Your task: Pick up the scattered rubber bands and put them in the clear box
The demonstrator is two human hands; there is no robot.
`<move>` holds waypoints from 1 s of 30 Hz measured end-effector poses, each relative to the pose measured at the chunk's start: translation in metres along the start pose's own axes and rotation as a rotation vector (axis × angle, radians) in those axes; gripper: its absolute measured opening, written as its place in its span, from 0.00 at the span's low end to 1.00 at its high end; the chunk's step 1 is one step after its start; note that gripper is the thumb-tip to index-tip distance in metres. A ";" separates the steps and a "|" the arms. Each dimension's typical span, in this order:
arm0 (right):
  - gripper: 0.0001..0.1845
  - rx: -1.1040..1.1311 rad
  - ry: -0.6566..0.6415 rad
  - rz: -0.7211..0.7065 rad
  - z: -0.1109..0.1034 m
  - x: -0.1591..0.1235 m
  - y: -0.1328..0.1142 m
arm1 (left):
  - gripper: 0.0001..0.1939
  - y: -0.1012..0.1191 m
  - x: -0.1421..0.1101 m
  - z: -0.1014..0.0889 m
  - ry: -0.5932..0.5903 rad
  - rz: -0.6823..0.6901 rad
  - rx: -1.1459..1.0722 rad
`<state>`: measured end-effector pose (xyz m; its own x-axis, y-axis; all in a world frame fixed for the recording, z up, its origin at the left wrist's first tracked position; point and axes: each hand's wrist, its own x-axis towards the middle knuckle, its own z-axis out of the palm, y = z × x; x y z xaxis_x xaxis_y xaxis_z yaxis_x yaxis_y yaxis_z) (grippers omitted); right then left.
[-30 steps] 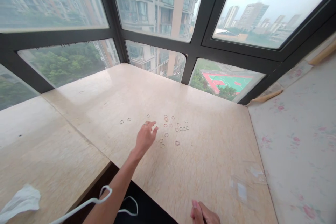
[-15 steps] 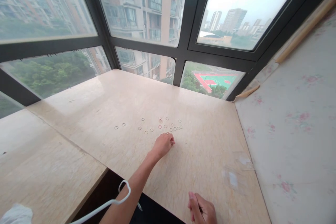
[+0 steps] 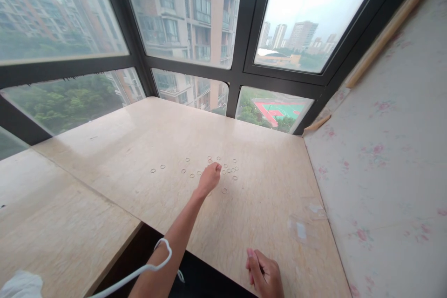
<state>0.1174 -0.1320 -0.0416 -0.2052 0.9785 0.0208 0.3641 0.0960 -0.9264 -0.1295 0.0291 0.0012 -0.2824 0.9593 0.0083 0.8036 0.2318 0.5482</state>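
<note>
Several small, thin rings lie flat on the beige marble-patterned surface [image 3: 167, 125]. Two of them, a left ring [image 3: 152, 171] and its neighbour [image 3: 162, 166], sit apart from the others. My left hand [image 3: 210, 177] reaches into the middle of the scatter, its fingers pinched together on the surface; whatever they hold is hidden. To its right are a cluster ring [image 3: 234, 168] and, slightly nearer, a single ring [image 3: 235, 178]. Another ring [image 3: 224, 191] lies closer to me. My right hand [image 3: 265, 272] rests near the front edge, fingers curled closed, its contents hidden.
A white cable [image 3: 139, 270] loops over my left forearm. White crumpled tissue [image 3: 23, 285] lies at the lower left. Clear tape with a white patch [image 3: 301, 231] is on the surface at right. Dark-framed windows [image 3: 237, 93] and a flowered wall [image 3: 377, 172] border the surface.
My left hand moved right and nearer to me, then back up into the rings, its fingers closing. A ring now shows right of the hand. My right hand stays closed; the camera view has shifted.
</note>
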 end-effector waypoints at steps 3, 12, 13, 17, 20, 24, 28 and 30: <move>0.30 0.011 0.020 -0.002 0.001 0.000 0.001 | 0.14 -0.025 0.015 -0.011 0.046 -0.027 0.085; 0.30 0.005 0.037 0.003 0.003 0.001 0.003 | 0.11 -0.049 0.045 -0.019 -0.025 0.178 0.316; 0.30 0.002 0.040 0.001 0.003 0.000 0.003 | 0.09 -0.049 0.046 -0.017 -0.033 0.203 0.335; 0.30 -0.013 0.037 -0.009 0.002 0.000 0.002 | 0.08 -0.049 0.048 -0.015 -0.044 0.270 0.383; 0.29 -0.022 0.026 -0.008 0.001 0.000 0.001 | 0.13 -0.053 0.047 -0.021 -0.014 0.256 0.402; 0.29 -0.035 0.028 -0.005 0.001 -0.001 0.000 | 0.15 -0.066 0.044 -0.039 0.052 0.171 0.426; 0.29 -0.033 0.029 -0.007 0.001 -0.001 -0.002 | 0.13 -0.084 0.038 -0.065 0.096 0.057 0.439; 0.29 -0.029 0.031 -0.004 0.000 -0.001 -0.003 | 0.12 -0.092 0.034 -0.077 0.117 -0.001 0.435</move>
<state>0.1168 -0.1333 -0.0392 -0.1790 0.9832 0.0368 0.3898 0.1052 -0.9149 -0.2531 0.0279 0.0154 -0.3207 0.9401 0.1157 0.9416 0.3032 0.1462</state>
